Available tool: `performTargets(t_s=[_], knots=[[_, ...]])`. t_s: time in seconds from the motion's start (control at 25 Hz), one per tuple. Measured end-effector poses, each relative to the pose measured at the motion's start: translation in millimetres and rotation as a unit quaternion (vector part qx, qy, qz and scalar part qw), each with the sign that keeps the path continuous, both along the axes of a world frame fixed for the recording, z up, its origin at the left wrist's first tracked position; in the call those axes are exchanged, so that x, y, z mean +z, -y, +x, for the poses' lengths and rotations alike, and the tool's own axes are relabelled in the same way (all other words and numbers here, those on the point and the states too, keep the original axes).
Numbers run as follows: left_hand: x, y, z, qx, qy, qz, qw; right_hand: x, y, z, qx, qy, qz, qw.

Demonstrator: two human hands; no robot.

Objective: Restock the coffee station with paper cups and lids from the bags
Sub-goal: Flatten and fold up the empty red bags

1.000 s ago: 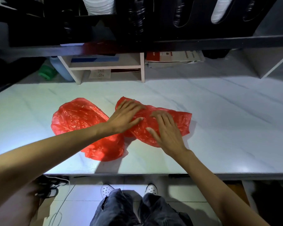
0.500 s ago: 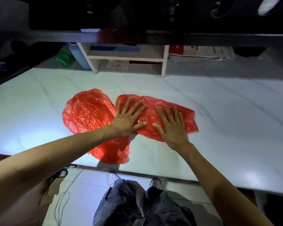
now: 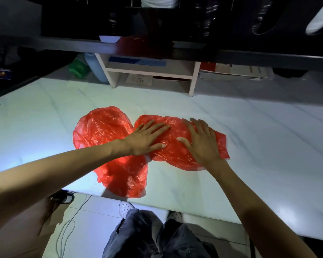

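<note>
- Far off to the left of my fingers and beyond them, a green bottle (image 3: 78, 68) lies against a pale blue container (image 3: 97, 68) at the back of the white marble-patterned counter (image 3: 268, 146).
- Just left of my left hand, a crumpled red plastic bag (image 3: 103, 130) lies flattened on the counter; its lower part runs under my left wrist and down to the near edge of the counter.
- My left hand (image 3: 145, 137) lies palm down, fingers straight and a little spread, thumb out to the side. It presses the left end of a second red plastic bag (image 3: 175, 146), gripping nothing.
- That second bag lies flat under both palms, touching the first bag where the two meet by my left wrist.
- Beyond my fingers, a small white shelf unit (image 3: 151, 75) stands at the back of the counter, under a dark overhead shelf (image 3: 231, 54).
- My right hand (image 3: 203, 144) is also flat, fingers extended and fanned wide, pressing the right part of the same bag. Its fingertips are slightly blurred.
- Right of my right hand, a corner of the bag sticks out past my little finger, lying on the counter.
- Up and right of my fingers, a white cup stack (image 3: 319, 21) shows in a slot of the dark dispenser rack (image 3: 213, 17).
</note>
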State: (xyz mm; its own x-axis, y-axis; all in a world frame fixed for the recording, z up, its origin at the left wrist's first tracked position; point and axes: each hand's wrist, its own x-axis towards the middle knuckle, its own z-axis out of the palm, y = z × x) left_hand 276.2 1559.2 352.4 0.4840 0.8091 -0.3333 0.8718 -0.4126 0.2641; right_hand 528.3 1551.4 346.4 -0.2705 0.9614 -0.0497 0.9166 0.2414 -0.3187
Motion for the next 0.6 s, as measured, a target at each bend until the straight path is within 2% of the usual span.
performTargets(t_s=[0.08,0.16,0.36,0.48,0.6], knots=[[9.0,4.2,-3.2,0.019,-0.005,0.079,0.997,2.3,-13.2,4.8,0.008,0.008,-0.019,1.0],[19.2,12.2,-5.8,0.078,0.002,0.133,0.988,3.1,-20.7,12.6,0.025,0.008,-0.063,0.998],[32.4,29.5,-54.8,0.223,0.02,0.153,0.962,13.2,-15.1,20.8,0.057,-0.047,-0.139,0.988],[31.5,39.7,-90.6,0.315,0.035,0.181,0.931,19.6,-3.5,9.4,0.06,-0.069,-0.156,0.984],[20.6,53.5,-103.6,0.408,0.078,0.133,0.9,21.2,5.0,-9.1,0.07,-0.088,-0.163,0.98]])
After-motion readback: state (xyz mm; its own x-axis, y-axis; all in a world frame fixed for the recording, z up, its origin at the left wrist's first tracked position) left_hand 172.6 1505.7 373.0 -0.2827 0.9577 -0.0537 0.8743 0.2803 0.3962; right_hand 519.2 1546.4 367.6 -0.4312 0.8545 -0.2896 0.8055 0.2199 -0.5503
